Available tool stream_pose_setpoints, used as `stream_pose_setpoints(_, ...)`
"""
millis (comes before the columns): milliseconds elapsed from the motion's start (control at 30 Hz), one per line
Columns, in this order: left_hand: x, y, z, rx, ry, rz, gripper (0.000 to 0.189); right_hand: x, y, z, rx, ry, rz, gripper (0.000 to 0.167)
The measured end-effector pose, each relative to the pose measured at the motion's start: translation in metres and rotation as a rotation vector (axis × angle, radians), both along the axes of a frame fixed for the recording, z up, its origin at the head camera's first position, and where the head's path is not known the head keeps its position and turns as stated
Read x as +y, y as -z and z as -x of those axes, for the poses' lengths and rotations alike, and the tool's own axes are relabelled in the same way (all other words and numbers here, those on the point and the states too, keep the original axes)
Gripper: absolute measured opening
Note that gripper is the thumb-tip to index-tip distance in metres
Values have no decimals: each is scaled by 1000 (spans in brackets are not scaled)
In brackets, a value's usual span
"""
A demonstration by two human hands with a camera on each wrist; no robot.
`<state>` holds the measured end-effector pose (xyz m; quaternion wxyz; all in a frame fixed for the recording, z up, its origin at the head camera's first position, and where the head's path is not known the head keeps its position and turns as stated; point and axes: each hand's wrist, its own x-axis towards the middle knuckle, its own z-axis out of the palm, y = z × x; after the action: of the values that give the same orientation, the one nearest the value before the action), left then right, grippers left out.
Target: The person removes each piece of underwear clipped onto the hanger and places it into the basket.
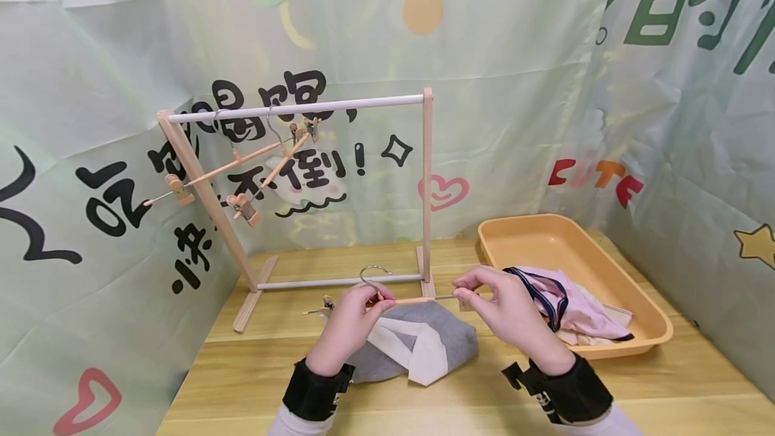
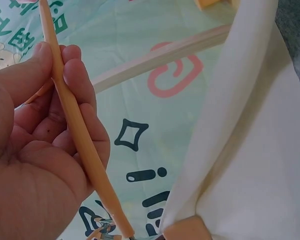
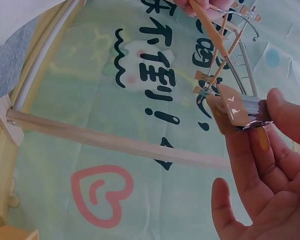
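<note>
A small orange clip hanger point(image 1: 414, 301) with a metal hook is held over the table at the front. My left hand point(image 1: 357, 318) grips its bar near the middle, thumb on one side and fingers curled round the other. At the hanger's right end my right hand point(image 1: 508, 305) pinches the clip point(image 3: 232, 107) between thumb and fingers; no cloth shows in that clip. A grey garment with white parts point(image 1: 460, 338) lies below the hanger, between the forearms. In the left wrist view its white cloth point(image 2: 260, 150) reaches down to the other clip point(image 2: 187, 230).
A wooden rack point(image 1: 427, 187) stands behind the hands, with two clip hangers point(image 1: 266, 147) on its white top rod. On the right sits an orange tray point(image 1: 527, 224) with a pink, dark-edged garment point(image 1: 584, 298) inside. Printed cloth point(image 1: 502, 120) encloses the table.
</note>
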<state>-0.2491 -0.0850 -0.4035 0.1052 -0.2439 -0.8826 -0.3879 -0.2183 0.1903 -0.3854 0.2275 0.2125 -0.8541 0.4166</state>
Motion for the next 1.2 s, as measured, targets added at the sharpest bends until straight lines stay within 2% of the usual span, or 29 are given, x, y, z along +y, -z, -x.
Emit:
stream_pose_setpoints(267,0,0,0,-6,-4,-5,5,2,0,3,3,7,-48,12)
stream_pose_setpoints(633,0,1,1,3,-14,10,4,4,1,7,-43,7,-95,14)
stream_pose_setpoints(800,1,3,1,23,-27,22,4,3,2,5,-48,37,-157,27)
stream_pose_setpoints(933,2,4,1,35,-34,19,6,-1,3,2,30,95,-221,44)
stream_pose_setpoints(1000,3,4,1,39,-31,20,6,-5,3,-1,93,122,-224,47)
stream_pose_setpoints(1100,5,4,1,46,-17,27,6,-11,3,-4,214,147,-212,44)
stream_pose_setpoints(1200,7,4,0,45,-2,22,5,-19,4,-7,340,128,-205,34)
